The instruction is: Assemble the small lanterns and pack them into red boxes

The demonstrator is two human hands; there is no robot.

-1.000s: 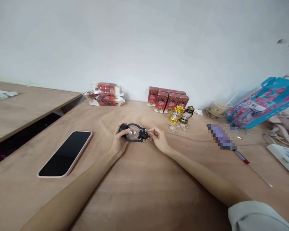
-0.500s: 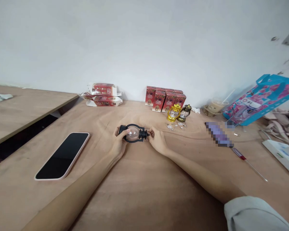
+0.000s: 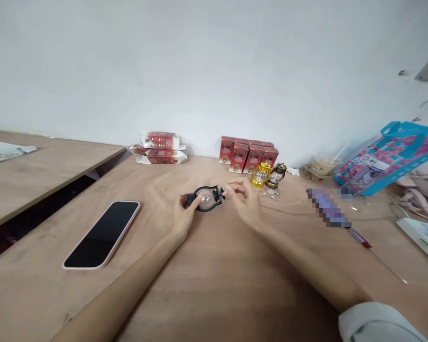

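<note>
A small black toy lantern (image 3: 207, 198) with a clear globe lies on its side between my hands, just above the wooden table (image 3: 214, 285). My left hand (image 3: 185, 213) grips its left end, with the thumb on the globe. My right hand (image 3: 243, 198) is at its right end, fingertips pinched at the lantern's base; this hand is blurred by motion. A gold lantern (image 3: 260, 175) and a dark bronze lantern (image 3: 277, 174) stand upright just beyond my right hand.
A phone (image 3: 102, 233) with a pink case lies face up at left. Red boxes (image 3: 248, 155) stand by the wall, with opened ones (image 3: 159, 148) left of them. A red-handled screwdriver (image 3: 375, 254), a drink cup (image 3: 322, 165) and a blue gift bag (image 3: 392, 156) lie at right. A gap separates the left table (image 3: 28, 175).
The lantern and both hands have lifted slightly and shifted right. My right hand's fingers have moved around the lantern's right end. The view tilted a little.
</note>
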